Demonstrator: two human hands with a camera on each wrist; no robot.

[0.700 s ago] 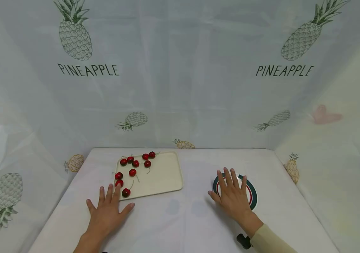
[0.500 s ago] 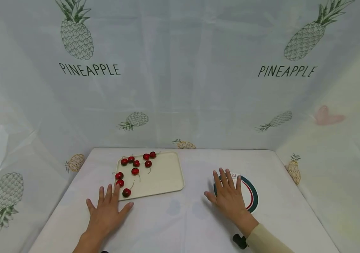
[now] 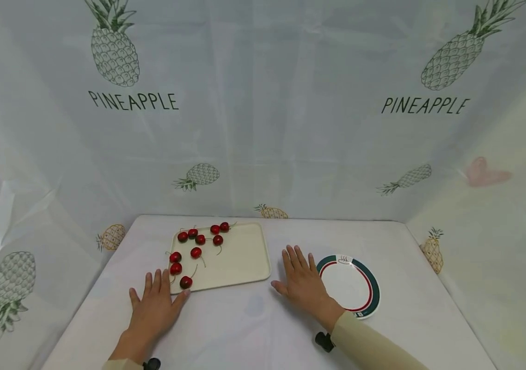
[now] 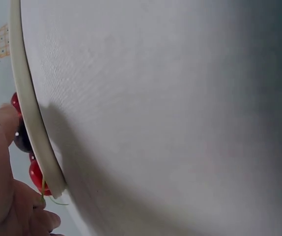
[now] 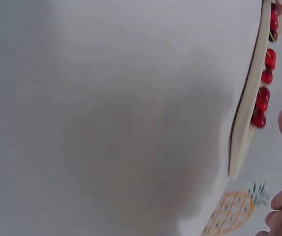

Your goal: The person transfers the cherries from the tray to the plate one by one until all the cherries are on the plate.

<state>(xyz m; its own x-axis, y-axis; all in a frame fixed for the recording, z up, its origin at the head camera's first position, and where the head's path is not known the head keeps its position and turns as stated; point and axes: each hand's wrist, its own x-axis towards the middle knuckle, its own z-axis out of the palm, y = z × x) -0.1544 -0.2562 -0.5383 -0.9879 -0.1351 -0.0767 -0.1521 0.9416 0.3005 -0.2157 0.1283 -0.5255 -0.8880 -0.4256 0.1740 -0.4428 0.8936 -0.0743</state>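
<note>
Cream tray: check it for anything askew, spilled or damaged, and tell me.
The tray sits slightly askew: its near edge isn't parallel to the far edge of the table. The cherries gather toward its left side and far edge, the right end bare. No spill or damage shows.

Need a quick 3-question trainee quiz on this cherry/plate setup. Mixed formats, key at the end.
1. Multiple choice. What colour is the wide outer band of the plate?
A) yellow
B) dark green
C) orange

2. Count. How many cherries show on the tray in the head view?

3. Fill in the blank. In the head view, the fingertips at the tray's left edge belong to the ___ hand.

Key:
1. B, dark green, with a thin red ring inside it.
2. Ten.
3. Left: the left hand has its fingers straight there.
</note>
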